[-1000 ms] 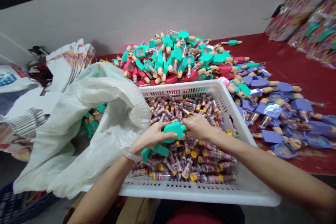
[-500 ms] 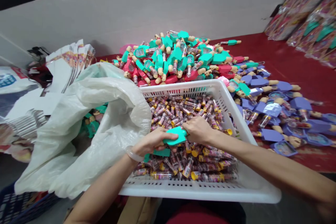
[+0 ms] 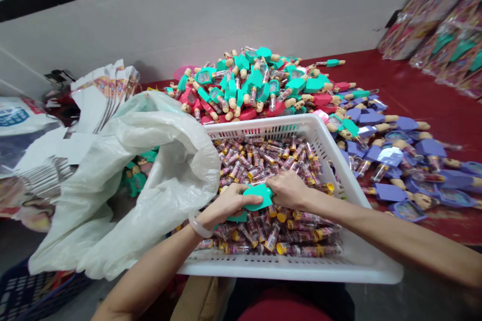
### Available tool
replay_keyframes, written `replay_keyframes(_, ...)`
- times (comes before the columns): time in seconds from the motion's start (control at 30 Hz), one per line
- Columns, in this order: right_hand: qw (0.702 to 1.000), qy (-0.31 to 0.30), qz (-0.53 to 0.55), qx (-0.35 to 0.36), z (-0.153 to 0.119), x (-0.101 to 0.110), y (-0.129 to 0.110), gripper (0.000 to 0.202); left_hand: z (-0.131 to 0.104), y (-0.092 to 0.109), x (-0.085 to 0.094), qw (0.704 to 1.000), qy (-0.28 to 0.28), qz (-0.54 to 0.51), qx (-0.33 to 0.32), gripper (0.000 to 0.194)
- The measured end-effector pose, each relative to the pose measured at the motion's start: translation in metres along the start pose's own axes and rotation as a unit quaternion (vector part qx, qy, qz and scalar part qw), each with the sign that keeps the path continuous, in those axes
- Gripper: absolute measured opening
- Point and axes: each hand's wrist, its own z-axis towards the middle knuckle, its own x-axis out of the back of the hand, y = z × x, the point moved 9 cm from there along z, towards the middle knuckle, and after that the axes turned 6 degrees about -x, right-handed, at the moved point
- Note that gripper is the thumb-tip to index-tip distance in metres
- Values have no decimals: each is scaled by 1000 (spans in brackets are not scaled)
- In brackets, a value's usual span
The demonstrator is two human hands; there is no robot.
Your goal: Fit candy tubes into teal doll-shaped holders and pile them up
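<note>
My left hand point(image 3: 231, 200), a pale bangle at its wrist, is closed on a teal plastic toy case point(image 3: 260, 196) with its thumb across the top. A second teal piece point(image 3: 238, 217) shows just under the same hand. My right hand point(image 3: 288, 189) is a closed fist with its fingertips against the right end of the teal case; what they pinch there is hidden. Both hands are over a white plastic basket point(image 3: 350, 200) full of small clear candy tubes point(image 3: 259, 155) with yellow caps.
A whitish plastic sack point(image 3: 169, 175) with teal toys inside leans over the basket's left side. Behind lies a heap of teal and red toys point(image 3: 241, 80), with purple ones point(image 3: 391, 193) at right. Cardboard sheets point(image 3: 100, 95) stand left; wrapped packs point(image 3: 444, 30) are at far right.
The hands and the teal case have shifted slightly right in the picture. My left hand's hold stays much the same, and my right fist remains at the case's end.
</note>
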Motion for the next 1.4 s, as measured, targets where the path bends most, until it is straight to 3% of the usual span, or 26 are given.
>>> replay_keyframes(0.17,1000,-11,-10,-8,-2,2,-2,24,-2,8,2,996,24,78,-23,37)
replay_keyframes(0.27,1000,-16,-9,-2,-4,0,-3,21,-1,16,3,981,28,172,-84,37)
replay_keyframes(0.4,999,-35,-8,27,-4,-11,-8,20,-4,33,1,904,57,370,-208,40)
replay_keyframes(0.5,998,-55,-7,10,-2,-18,-3,24,-5,33,-5,847,50,465,-252,38)
replay_keyframes(0.7,998,-56,2,-14,2,-14,4,25,-2,29,-8,799,54,532,-275,36)
replay_keyframes(0.9,995,-96,5,-3,9,-19,12,27,0,37,-13,728,95,613,-291,29)
replay_keyframes(0.97,993,-119,11,8,10,-23,14,28,0,39,-18,719,95,620,-301,27)
replay_keyframes(1.07,994,-113,8,9,10,-22,17,27,3,35,-16,761,95,581,-274,30)
replay_keyframes(1.13,997,-82,-6,5,11,-16,18,27,6,30,-7,824,105,504,-237,35)
replay_keyframes(1.23,1000,-25,-6,-10,12,-4,18,27,9,23,6,930,101,302,-184,45)
replay_keyframes(1.3,1000,12,-2,-19,11,3,18,26,13,12,6,982,46,141,-120,49)
replay_keyframes(1.4,1000,23,-8,8,7,4,9,23,12,-6,-10,996,-80,-44,10,51)
